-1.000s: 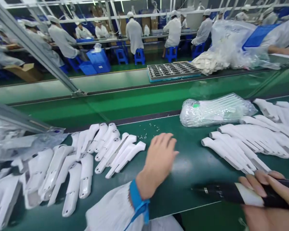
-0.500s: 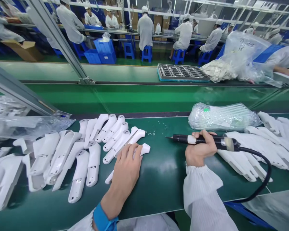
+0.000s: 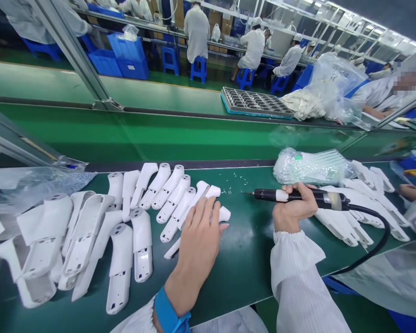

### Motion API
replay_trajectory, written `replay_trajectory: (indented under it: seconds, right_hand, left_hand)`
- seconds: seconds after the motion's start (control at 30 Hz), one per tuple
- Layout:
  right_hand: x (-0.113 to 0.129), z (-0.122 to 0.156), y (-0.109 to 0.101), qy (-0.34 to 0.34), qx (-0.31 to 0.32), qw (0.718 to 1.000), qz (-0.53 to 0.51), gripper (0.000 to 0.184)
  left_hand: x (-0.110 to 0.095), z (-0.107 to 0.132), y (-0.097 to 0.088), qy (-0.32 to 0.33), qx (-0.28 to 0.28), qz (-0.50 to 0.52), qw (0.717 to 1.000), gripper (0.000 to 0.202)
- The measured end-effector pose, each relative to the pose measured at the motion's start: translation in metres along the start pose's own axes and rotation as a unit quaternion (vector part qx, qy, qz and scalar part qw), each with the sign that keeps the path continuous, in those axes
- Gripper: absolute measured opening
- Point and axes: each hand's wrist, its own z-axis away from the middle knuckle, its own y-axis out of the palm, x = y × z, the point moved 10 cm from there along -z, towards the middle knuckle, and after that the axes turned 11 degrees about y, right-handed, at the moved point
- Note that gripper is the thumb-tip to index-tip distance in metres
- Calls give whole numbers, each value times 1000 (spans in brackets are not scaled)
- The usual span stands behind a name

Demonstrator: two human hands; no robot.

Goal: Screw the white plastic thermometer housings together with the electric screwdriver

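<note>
My right hand (image 3: 296,208) grips a black electric screwdriver (image 3: 265,194) with a white band. Its thin bit points left, and a black cable leaves its rear end. Fingers outstretched, my left hand (image 3: 200,233) lies over a white curved plastic housing (image 3: 224,213), hiding most of it; whether the palm presses on it I cannot tell. Just beyond the fingertips are more white housings (image 3: 179,213) in a slanting row. Several tiny screws (image 3: 228,190) are scattered on the green table between the row and the bit.
Larger heaps of white housings (image 3: 86,236) fill the left side; slimmer white shells (image 3: 336,229) lie at right beside a plastic-wrapped bundle (image 3: 308,167). A metal-framed divider (image 3: 108,104) stands behind. Beyond it sits a compartment tray (image 3: 254,102). A co-worker's hand (image 3: 414,190) shows at the right edge.
The view has turned and tilted. My left hand's fingers have straightened from a curled pose over the housing. My right hand still holds the screwdriver. A neighbour's hand has appeared at right.
</note>
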Motion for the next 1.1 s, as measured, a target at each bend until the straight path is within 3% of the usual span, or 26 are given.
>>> replay_trajectory:
  seconds: [0.07,0.2,0.27,0.37,0.5,0.67,0.83,0.97,1.1]
  right_hand:
    - [-3,1,1,4,-7,1000,-7,23]
    - [0,1,1,9,-24,1000,-16,19]
    - [7,2,-1,5,-31,999,-22,21]
    - [22,5,-4,-6,-36,999,-29,27]
    - [28,12,-7,-21,-41,999,-20,32]
    - [6,18,-5,-18,-54,998,3,31]
    - [-5,20,-2,-1,-62,998,-8,31]
    - [13,29,-2,15,-41,999,-27,29]
    - [44,50,-3,36,10,999,-37,19]
  left_hand:
    - [-6,-20,8,31,30,36,998,51]
    - [-17,-65,40,82,128,90,984,54]
    - [-20,-81,49,94,143,116,978,53]
    - [-22,-88,48,107,131,132,977,50]
    - [-11,-70,26,90,71,106,988,40]
    - [11,-28,-14,50,-42,128,990,35]
    - [26,6,-35,32,-77,161,983,31]
    - [27,17,-42,31,-91,183,978,26]
    - [12,20,-44,44,-105,215,970,21]
